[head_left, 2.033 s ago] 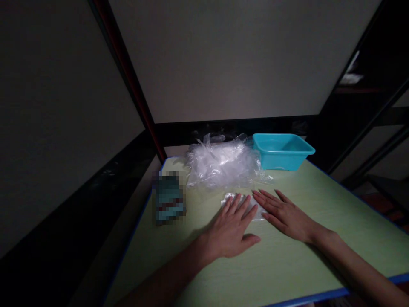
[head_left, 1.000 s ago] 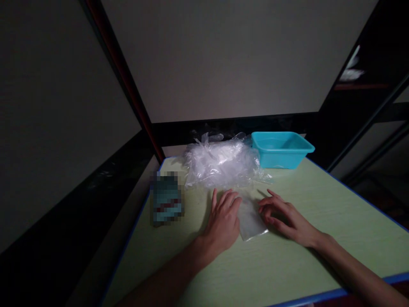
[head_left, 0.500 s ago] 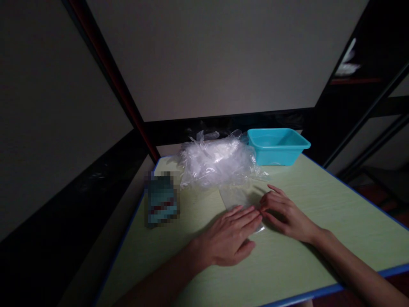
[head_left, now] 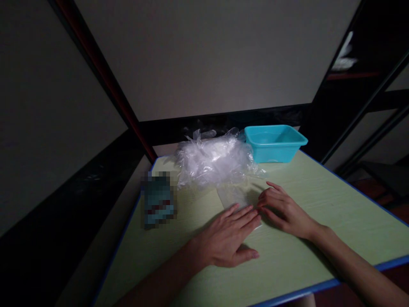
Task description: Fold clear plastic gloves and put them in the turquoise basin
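A flat, see-through plastic bag (head_left: 234, 197) lies on the table in front of the crumpled pile, partly hidden by my hands. My left hand (head_left: 231, 236) rests palm down on its near part, fingers stretched out and thumb apart. Right beside those fingertips, my right hand (head_left: 283, 211) has its fingers bent, with thumb and index tips together at the bag's right edge. The pinched bit itself is too small to see clearly. A shiny heap of clear crumpled plastic (head_left: 215, 160) sits just beyond the flat bag.
A turquoise plastic basin (head_left: 271, 153) stands at the back right of the pale table (head_left: 188, 213), which has a blue edge. On the left lies a blurred dark green item (head_left: 159, 200). A grey panel wall (head_left: 220, 59) rises behind the table.
My left thumb has spread slightly outward from the palm. Both hands otherwise stay in nearly the same place on the bag; the whole view has shifted a little.
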A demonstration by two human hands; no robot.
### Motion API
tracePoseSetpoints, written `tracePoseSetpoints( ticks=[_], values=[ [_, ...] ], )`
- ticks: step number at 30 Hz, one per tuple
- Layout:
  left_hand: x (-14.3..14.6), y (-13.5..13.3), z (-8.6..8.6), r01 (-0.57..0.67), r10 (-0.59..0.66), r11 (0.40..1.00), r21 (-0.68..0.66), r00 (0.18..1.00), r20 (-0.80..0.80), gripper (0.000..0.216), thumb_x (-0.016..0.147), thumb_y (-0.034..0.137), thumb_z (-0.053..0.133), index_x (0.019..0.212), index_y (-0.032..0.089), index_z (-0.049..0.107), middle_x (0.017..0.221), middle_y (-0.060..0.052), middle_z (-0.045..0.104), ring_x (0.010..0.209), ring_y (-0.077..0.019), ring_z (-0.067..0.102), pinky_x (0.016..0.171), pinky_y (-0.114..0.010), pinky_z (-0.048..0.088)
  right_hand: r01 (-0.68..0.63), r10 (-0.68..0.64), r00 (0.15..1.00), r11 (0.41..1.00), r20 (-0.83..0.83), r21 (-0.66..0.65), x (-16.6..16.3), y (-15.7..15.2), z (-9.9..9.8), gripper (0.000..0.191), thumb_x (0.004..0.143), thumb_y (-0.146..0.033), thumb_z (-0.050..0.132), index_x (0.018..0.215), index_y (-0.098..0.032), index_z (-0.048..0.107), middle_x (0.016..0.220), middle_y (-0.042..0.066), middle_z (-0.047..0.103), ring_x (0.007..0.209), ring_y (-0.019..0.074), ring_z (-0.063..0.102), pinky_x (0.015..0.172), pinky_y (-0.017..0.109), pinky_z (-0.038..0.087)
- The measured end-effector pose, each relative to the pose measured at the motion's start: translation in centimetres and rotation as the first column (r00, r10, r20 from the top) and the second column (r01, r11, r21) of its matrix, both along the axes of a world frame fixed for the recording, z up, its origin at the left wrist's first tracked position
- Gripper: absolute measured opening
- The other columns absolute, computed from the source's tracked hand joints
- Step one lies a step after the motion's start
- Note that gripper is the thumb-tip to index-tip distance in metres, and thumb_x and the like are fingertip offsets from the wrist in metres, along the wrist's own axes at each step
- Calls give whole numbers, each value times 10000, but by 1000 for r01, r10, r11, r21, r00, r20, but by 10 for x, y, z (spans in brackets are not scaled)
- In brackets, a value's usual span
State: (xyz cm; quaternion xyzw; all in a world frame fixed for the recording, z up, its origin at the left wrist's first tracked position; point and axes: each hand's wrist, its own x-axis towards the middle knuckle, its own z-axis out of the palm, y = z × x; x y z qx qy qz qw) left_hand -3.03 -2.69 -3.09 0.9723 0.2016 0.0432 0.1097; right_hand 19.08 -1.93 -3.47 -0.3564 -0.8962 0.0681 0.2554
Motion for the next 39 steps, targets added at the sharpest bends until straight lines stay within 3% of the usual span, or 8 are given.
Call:
tracePoseSetpoints(
  ticks=[11, 19, 22, 25, 29, 32, 35, 39],
  values=[
    [0, 1, -2, 7, -7, 1000, -9, 1000, 1, 624, 861, 563, 344, 1369, 209, 266, 1439, -108, 253, 1338, -229, 163, 1084, -406, 119, -1, 1, 999, 1000, 46, -18, -3, -1, -1, 150, 852, -156, 419, 872, -200, 561, 812, 30, 603, 809, 169, 580, 1001, 469, 263],
    [-4, 0, 2, 11, -8, 1000, -29, 997, 82, 681, 799, 630, 410, 1366, 280, 272, 1470, -80, 146, 1344, -277, 84, 1074, -470, 132, 31, -32, 999, 999, 11, 16, -4, 0, -5, 125, 866, -163, 423, 885, -189, 544, 815, 46, 606, 825, 175, 575, 969, 461, 310],
    [-4, 2, 3, -149, 153, 988, -38, 976, 153, 608, 836, 518, 451, 1351, 226, 311, 1456, -84, 210, 1339, -257, 147, 1075, -454, 175, 42, -39, 998, 996, -43, 82, 0, 2, -7, 108, 864, -166, 450, 920, -183, 541, 810, 41, 609, 816, 173, 578, 956, 457, 327],
    [-2, 5, -1, -375, 372, 926, -37, 896, 241, 475, 864, 351, 453, 1294, 157, 395, 1420, -99, 303, 1323, -226, 218, 1080, -428, 201, 18, -6, 997, 986, -71, 167, 3, 2, -7, 104, 866, -160, 463, 903, -175, 559, 815, 41, 612, 812, 168, 577, 936, 435, 354],
    [0, 8, -7, -488, 474, 872, -14, 839, 266, 443, 857, 305, 452, 1268, 143, 415, 1403, -97, 337, 1317, -216, 234, 1083, -421, 204, -58, 64, 998, 967, -14, 249, 2, -4, 1, 149, 886, -171, 451, 876, -156, 599, 821, 59, 612, 808, 163, 569, 883, 394, 408],
    [0, 6, -8, -422, 400, 904, 70, 892, 209, 562, 840, 415, 468, 1318, 147, 345, 1438, -95, 264, 1338, -228, 162, 1092, -435, 153, -127, 88, 986, 948, 144, 292, -2, -14, 8, 202, 902, -163, 427, 835, -146, 617, 763, 45, 611, 768, 158, 554, 849, 386, 430],
    [1, 3, -11, -324, 302, 933, 157, 942, 145, 657, 859, 527, 373, 1365, 128, 250, 1463, -103, 179, 1352, -219, 73, 1097, -426, 91, -190, 91, 954, 921, 285, 340, -5, -21, 10, 267, 908, -141, 403, 757, -151, 622, 731, 28, 615, 756, 160, 547, 844, 379, 434],
    [0, 3, -16, -307, 297, 931, 196, 952, 80, 650, 897, 538, 224, 1378, 101, 207, 1467, -109, 155, 1354, -207, 49, 1093, -399, 71, -256, 95, 914, 891, 395, 375, -4, -23, 7, 272, 891, -104, 418, 725, -156, 626, 773, 34, 628, 786, 166, 550, 886, 387, 410]
  ],
)
